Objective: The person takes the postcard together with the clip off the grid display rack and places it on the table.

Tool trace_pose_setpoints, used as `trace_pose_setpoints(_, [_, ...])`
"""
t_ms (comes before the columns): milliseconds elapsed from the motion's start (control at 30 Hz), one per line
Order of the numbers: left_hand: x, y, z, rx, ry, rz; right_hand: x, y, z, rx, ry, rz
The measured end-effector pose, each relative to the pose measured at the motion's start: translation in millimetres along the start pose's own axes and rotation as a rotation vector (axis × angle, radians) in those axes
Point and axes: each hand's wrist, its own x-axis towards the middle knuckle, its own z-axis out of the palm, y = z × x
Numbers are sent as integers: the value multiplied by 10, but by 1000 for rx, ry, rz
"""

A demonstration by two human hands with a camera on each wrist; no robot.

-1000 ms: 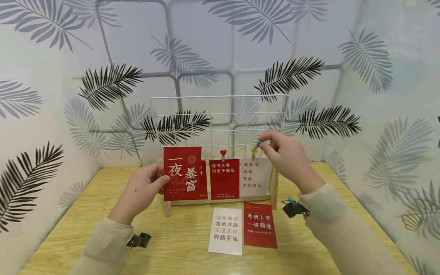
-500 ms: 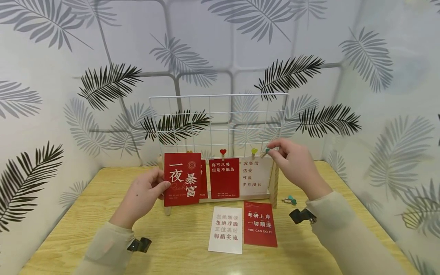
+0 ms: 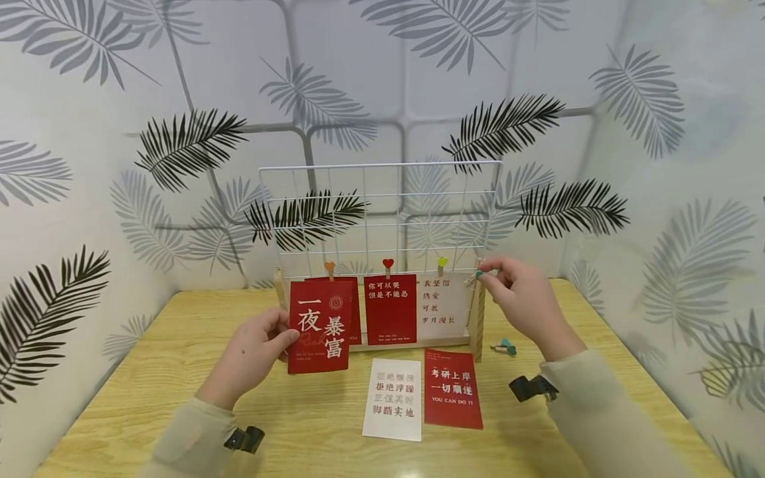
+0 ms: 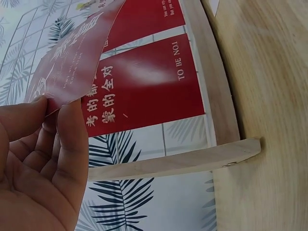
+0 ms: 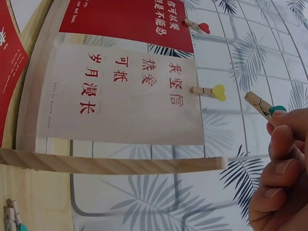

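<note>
My left hand (image 3: 254,355) pinches a red card (image 3: 320,325) by its left edge, in front of the rack's lower left. In the left wrist view the card bends slightly between thumb and fingers. My right hand (image 3: 528,302) pinches a small wooden clothespin (image 5: 260,105) with a teal end, beside the rack's right post. On the white wire rack (image 3: 382,226) hang a red card (image 4: 149,84) under an orange heart clip (image 3: 330,267), a red card (image 3: 391,312) under a red heart clip (image 3: 388,264), and a white card (image 5: 125,94) under a yellow heart clip (image 5: 218,92).
A white card (image 3: 392,399) and a red card (image 3: 452,390) lie on the wooden table (image 3: 323,425) before the rack. Loose teal-ended clothespins (image 3: 505,347) lie right of the rack's wooden foot. Leaf-patterned walls (image 3: 382,86) stand behind and at both sides.
My left hand has lowered the red card, uncovering the orange heart clip. My right hand has moved right and down with the clothespin, away from the yellow heart clip.
</note>
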Motion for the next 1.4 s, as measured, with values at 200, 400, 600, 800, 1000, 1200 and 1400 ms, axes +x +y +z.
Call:
trace_pose_setpoints(200, [4, -50, 56, -8, -16, -9, -57, 143, 3, -28, 10, 31])
trace_pose_setpoints(400, [-8, -87, 90, -32, -21, -21, -142, 291, 8, -39, 17, 46])
trace_pose_setpoints(600, [-25, -128, 106, -44, -28, -30, -224, 402, 4, -21, 14, 77])
trace_pose_setpoints(800, [-40, -197, 132, -44, -33, -36, -310, 512, 12, -9, 19, 93])
trace_pose_setpoints(1000, [-39, -241, 157, -32, -25, -42, -352, 627, 52, 4, 12, 102])
trace_pose_setpoints(1200, [-35, -278, 198, -39, -33, -60, -390, 693, 80, 3, -8, 142])
trace_pose_setpoints(1400, [-18, -288, 227, -43, -41, -75, -405, 730, 73, -7, -12, 172])
